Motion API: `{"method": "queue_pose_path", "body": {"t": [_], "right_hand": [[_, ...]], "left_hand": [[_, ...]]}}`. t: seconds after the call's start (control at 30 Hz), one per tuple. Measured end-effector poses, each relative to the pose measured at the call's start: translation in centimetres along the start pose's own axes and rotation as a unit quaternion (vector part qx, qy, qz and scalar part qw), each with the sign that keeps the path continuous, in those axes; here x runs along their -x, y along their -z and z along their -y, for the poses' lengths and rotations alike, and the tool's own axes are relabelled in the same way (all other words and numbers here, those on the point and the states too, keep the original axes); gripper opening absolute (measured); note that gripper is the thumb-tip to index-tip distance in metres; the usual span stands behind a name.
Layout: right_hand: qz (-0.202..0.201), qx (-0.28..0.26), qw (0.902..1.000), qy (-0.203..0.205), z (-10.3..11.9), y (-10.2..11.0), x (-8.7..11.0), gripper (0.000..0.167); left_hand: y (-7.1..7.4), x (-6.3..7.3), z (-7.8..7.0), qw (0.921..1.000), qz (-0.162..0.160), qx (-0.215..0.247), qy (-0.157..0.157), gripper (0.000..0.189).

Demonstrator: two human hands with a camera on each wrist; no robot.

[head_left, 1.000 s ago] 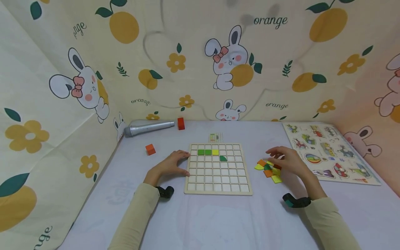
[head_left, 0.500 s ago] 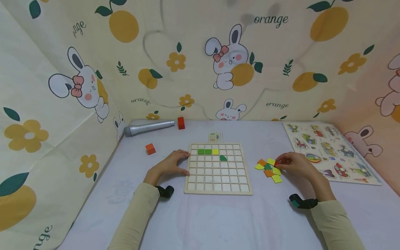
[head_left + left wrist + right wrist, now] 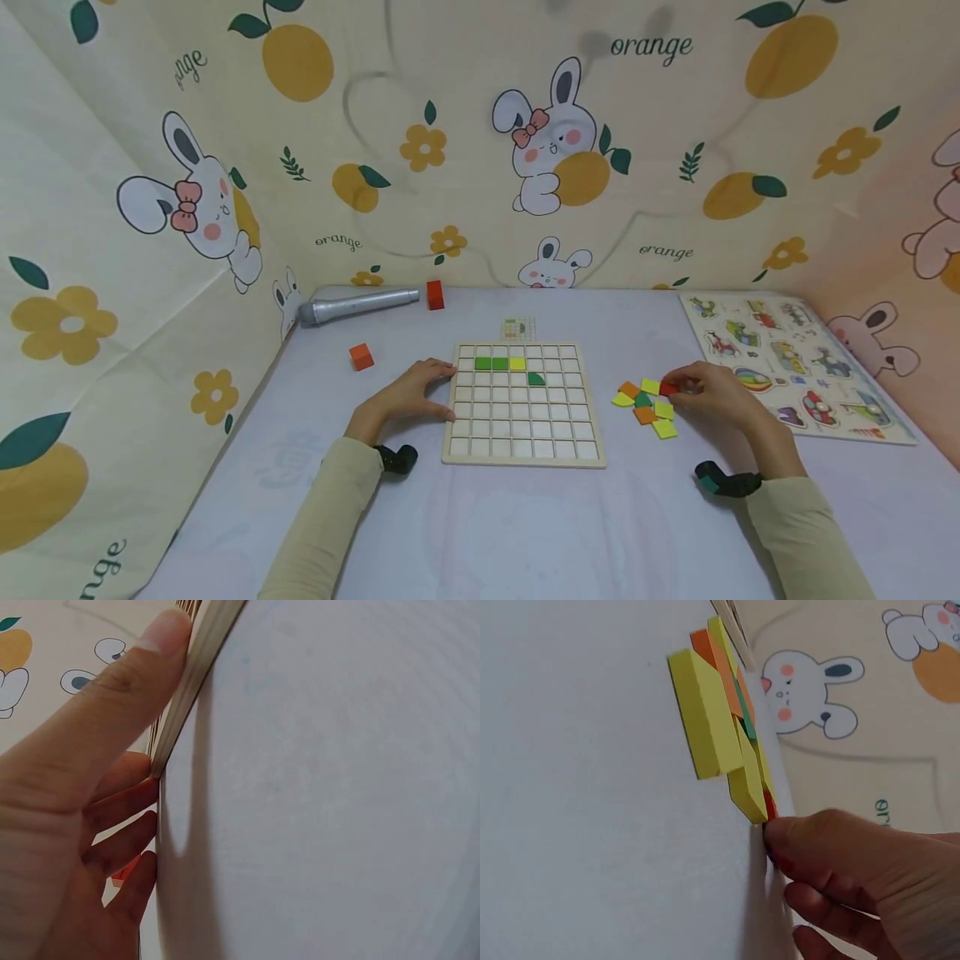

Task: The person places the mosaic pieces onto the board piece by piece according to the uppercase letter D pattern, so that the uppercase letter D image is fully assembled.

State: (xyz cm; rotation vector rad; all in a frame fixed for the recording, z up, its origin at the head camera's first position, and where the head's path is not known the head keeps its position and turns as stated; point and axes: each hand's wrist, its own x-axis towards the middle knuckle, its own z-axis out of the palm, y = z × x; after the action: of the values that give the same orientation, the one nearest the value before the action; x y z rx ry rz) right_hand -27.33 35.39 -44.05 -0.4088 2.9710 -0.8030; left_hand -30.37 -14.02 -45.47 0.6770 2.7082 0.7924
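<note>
A pale wooden grid board (image 3: pixel 525 462) lies in the middle of the table, holding two green tiles (image 3: pixel 491 364), a yellow tile (image 3: pixel 517 364) and a green curved-edge piece (image 3: pixel 536 379). Along its left side rests my left hand (image 3: pixel 405 396), thumb and fingertips touching the edge. My right hand (image 3: pixel 716 396) pinches a red tile (image 3: pixel 667 388) between thumb and fingers at the right end of a loose pile. That pile has yellow tiles (image 3: pixel 664 429), orange tiles (image 3: pixel 644 416) and a green piece (image 3: pixel 642 400). In the right wrist view the fingertips mostly cover the red tile (image 3: pixel 771 806).
Behind the board lies a small printed grid card (image 3: pixel 517 328). Back left are a silver microphone (image 3: pixel 360 307), a red block (image 3: pixel 435 295) and an orange-red block (image 3: pixel 362 357). A picture puzzle board (image 3: pixel 787 367) occupies the right, close behind my right hand.
My right hand has come down from over the pile to its right end, and its fingers have closed on the red tile. The left hand stays at the board's edge.
</note>
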Motion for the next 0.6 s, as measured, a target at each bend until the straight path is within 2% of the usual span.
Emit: {"method": "queue_pose_path", "body": {"t": [0.17,0.3,0.4,0.6], "right_hand": [[-0.02,-0.019,0.9996,0.007,1.0,0.0,-0.5,0.028],[-0.041,-0.035,0.9979,0.037,2.6,-0.7,-1.6,0.028],[-0.05,-0.042,0.9954,0.07,4.3,-1.6,-2.6,0.028],[-0.036,-0.074,0.99,0.115,8.9,-3.9,-3.9,0.028]], "left_hand": [[0.0,0.0,0.0,1.0,0.002,0.002,0.001,0.082],[-0.1,0.0,0.2,1.0,0.002,0.004,-0.002,0.083],[-0.1,0.0,0.3,1.0,0.001,0.003,-0.005,0.083],[0.0,-0.1,0.3,1.0,0.003,0.004,-0.003,0.084]]}}
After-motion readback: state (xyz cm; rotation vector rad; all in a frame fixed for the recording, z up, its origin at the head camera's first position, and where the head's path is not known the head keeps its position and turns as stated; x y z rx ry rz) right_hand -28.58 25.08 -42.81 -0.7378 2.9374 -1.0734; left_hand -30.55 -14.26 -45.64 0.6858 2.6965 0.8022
